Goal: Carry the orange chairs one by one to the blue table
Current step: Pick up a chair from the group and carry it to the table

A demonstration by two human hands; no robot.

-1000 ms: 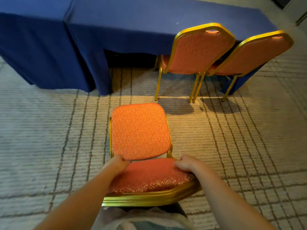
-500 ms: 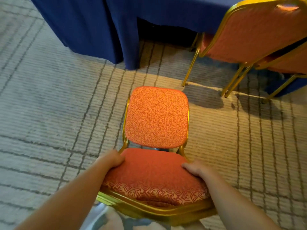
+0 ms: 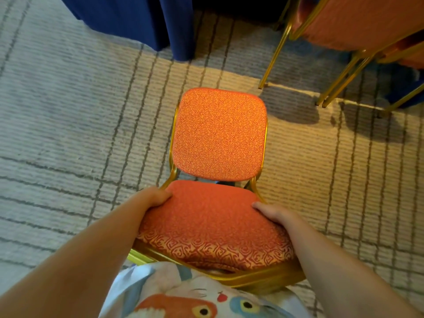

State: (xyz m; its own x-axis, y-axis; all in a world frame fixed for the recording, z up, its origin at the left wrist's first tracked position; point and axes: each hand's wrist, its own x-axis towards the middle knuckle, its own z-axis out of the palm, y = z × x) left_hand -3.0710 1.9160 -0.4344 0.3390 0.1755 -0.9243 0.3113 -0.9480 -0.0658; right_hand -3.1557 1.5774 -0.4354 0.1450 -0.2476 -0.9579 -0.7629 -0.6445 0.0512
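The person stands over the orange upholstered chair with the gold metal frame [image 3: 219, 134], behind it, with its seat pointing toward the blue-draped table [image 3: 137, 19] at the top of the view. The left hand [image 3: 153, 198] has its fingers curled over the left edge of the padded backrest [image 3: 213, 228]. The right hand [image 3: 273, 214] clamps the right edge, fingers bent onto the fabric, thumb out of sight. Both grip the chair and nothing else. Are the legs on the striped grey carpet [image 3: 57, 111] or just off it? Cannot tell, because the seat hides them. The chair is near the table, just left of two more orange chairs [image 3: 358, 21] already tucked in at the upper right. How will it handle? Probably stiff and moderately heavy: a rigid tube frame with soft padding that gives under the fingers. The fabric could slip, so the surer hold looks to be the frame rails at the backrest's sides, which should keep the seat end from swinging into the neighbours' legs.
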